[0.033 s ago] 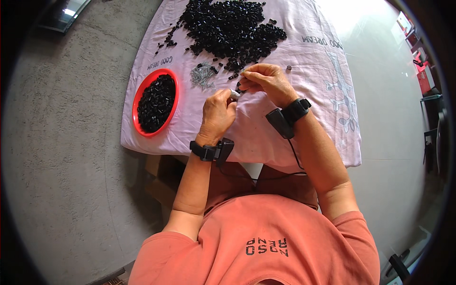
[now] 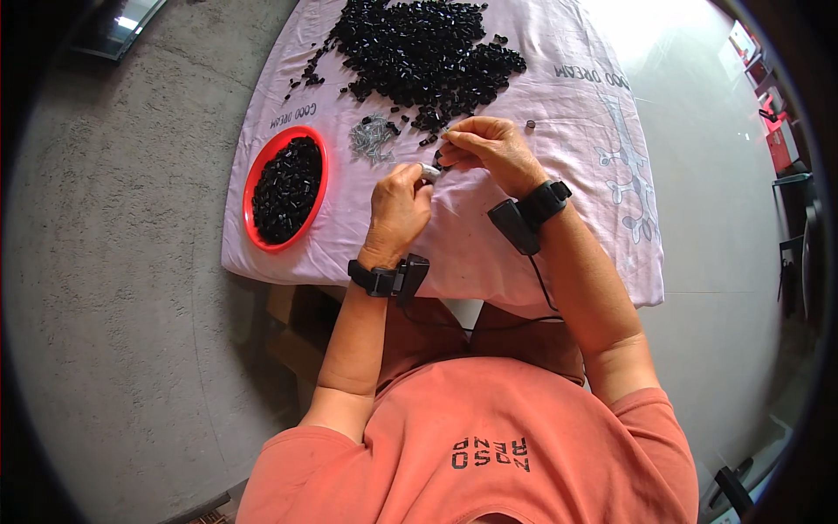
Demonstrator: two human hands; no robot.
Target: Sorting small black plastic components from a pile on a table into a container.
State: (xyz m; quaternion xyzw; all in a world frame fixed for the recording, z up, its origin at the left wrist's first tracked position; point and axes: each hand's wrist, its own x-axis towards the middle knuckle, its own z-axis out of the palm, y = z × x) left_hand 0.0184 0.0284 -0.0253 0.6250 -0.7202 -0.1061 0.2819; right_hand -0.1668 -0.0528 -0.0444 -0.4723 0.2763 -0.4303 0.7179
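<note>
Left hand (image 2: pixel 397 210) and right hand (image 2: pixel 493 150) show narrowed fingers, exact grip undetermined, beside a small black piece (image 2: pixel 439 158); nine-o'clock red bowl (image 2: pixel 297 131) appears well filled, twelve-o'clock black heap (image 2: pixel 419 48) apparently outstanding.

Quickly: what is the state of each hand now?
Left hand: closed at a small white item; whether held, unclear.
Right hand: pinched closed; what it holds cannot be told.

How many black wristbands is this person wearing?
2: one wristband just behind the left hand, another wristband just behind the right hand.
</note>
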